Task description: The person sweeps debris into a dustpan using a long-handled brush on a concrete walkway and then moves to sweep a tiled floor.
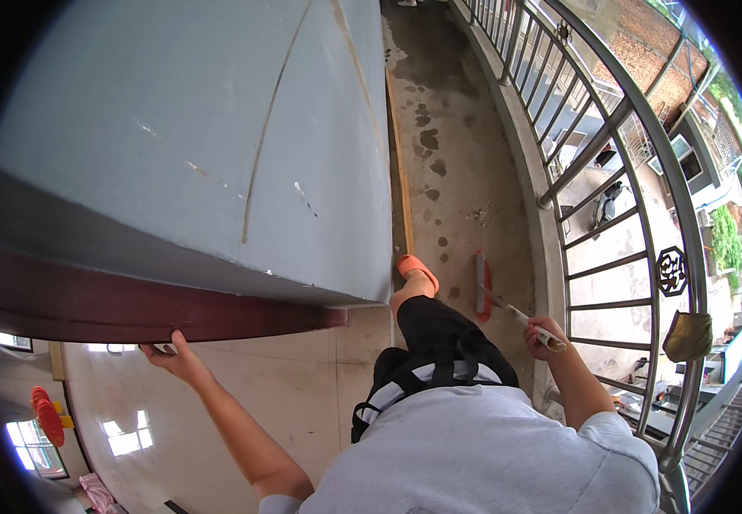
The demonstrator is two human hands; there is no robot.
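Note:
My left hand (179, 363) touches the lower edge of a dark red door (152, 308), thumb on its face and fingers partly hidden behind the edge. On the right, my right hand (545, 337) is closed around the pale handle of a broom (484, 289). The broom's head, with red and pale bristles, rests on the concrete floor (467, 225) beside my foot in an orange slipper (418, 270).
A metal railing (640, 238) runs along the right, with a brown cloth (688, 336) on it. A grey-blue wall (216, 128) stands at the left. A wooden strip (401, 173) lies along the wall's foot. Wet spots mark the floor. Shoes show at the far end.

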